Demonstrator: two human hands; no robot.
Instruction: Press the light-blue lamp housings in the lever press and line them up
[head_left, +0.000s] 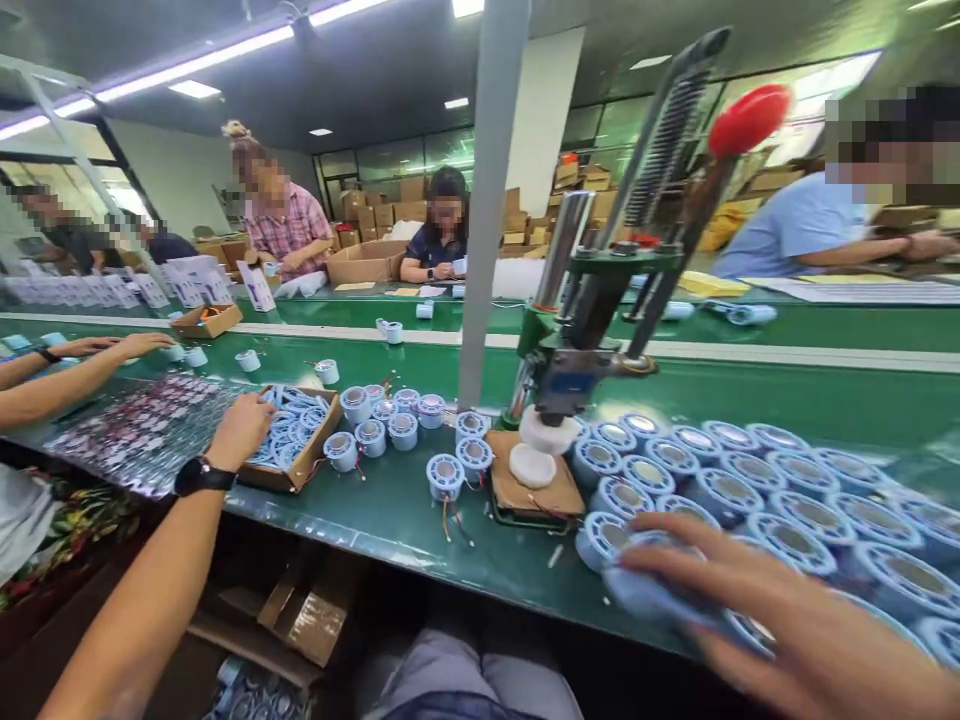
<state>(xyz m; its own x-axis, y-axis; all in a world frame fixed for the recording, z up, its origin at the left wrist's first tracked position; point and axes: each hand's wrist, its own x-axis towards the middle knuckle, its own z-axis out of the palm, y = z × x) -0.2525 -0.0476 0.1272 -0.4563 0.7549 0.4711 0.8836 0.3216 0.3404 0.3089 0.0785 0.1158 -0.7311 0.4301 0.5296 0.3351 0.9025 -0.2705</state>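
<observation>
My left hand (241, 428), with a dark watch on the wrist, reaches to the left edge of a cardboard tray (319, 450) of light blue rings (289, 425); its fingertips are closed at the rings, and what they pinch is too small to make out. At the lower right, my right hand (757, 590) is curled round a blurred light blue round housing (652, 585). That housing is beside many similar housings (799, 540) standing in rows. Between the hands stands a hand press (574, 380) with a red knob, its white pad above a white disc (532, 466).
Several wired housings (403, 430) stand left of the press. A grey post (484, 220) rises behind them. Flat parts (150, 420) lie at the left, near another person's arms (82, 380). People sit or stand across the green bench (375, 360).
</observation>
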